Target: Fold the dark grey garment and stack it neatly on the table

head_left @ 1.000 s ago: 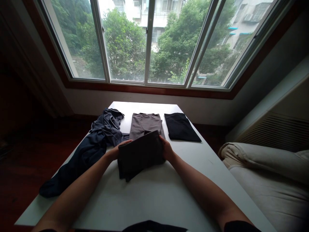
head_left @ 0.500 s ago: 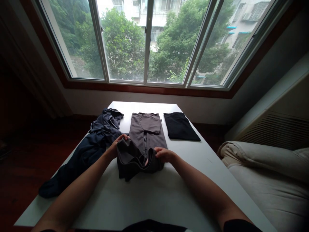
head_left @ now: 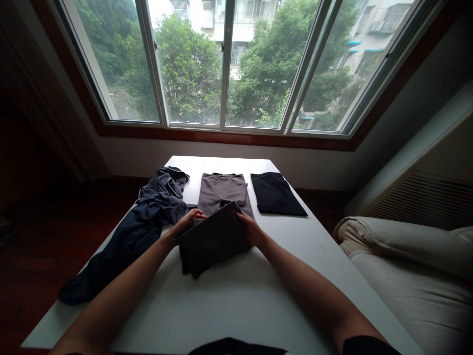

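Observation:
A grey short-sleeved shirt lies on the white table, collar toward the window. Its near part is lifted and turned up as a dark, slanting flap, covering the shirt's middle. My right hand is closed on the flap's raised right corner. At the upper left edge is my left hand, its fingers curled at the cloth and its lower side hidden behind the flap. Left of the shirt lies a crumpled dark navy garment with white piping. To the right rests a folded black garment.
Beyond the table is a wide window with a red-brown sill. A pale cushioned seat stands along the right side. Dark reddish floor shows at the left.
The shirt's near part went from a gaping, bunched loop to a flatter, slanting flap. My right hand's corner rose and moved slightly left. My left hand shifted a little right.

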The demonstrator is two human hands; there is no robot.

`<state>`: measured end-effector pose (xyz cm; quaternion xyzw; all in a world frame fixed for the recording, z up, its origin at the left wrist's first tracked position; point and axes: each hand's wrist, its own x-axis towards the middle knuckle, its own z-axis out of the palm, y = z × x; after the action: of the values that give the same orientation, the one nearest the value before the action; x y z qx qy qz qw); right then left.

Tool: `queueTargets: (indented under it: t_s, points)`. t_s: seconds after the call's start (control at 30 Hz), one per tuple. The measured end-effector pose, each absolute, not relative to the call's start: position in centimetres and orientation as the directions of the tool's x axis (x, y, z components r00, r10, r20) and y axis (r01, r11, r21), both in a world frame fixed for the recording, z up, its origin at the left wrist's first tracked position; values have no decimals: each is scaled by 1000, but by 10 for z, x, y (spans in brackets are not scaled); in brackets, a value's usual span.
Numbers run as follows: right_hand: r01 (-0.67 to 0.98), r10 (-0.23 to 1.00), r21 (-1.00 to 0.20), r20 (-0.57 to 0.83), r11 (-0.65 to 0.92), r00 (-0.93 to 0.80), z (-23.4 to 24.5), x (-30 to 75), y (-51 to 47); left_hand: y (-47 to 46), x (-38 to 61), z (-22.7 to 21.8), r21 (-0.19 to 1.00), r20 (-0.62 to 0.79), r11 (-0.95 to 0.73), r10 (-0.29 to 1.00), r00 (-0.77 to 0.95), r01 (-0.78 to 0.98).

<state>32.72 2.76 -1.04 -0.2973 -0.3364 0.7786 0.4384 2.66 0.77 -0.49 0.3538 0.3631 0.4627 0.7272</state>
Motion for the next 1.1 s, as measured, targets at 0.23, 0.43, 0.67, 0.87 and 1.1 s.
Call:
queueTargets:
  t_s: [0.23, 0.43, 0.67, 0.87, 1.1]
  points:
    - [-471, 892, -795, -182, -381, -414, -7, 325, 29, 2, 23, 2, 870, -329, 423, 881, 340, -253]
    - [-409, 841, -830, -123, -378, -528, -2, 327, 22, -5, -2, 28, 907, -369, 422, 780, 505, 11]
    - [-254, 668, -835, -170, -488, -724, -10, 338, 22, -2, -22, 27, 954, -254, 301, 815, 522, -6]
    - [-166, 499, -827, -153, -537, -853, -17, 344, 22, 1, 24, 5, 969, -113, 168, 955, 275, -183]
    - [-427, 819, -803, -128, -416, -559, -4, 326, 20, -16, 37, 11, 914, -202, 323, 887, 415, -247]
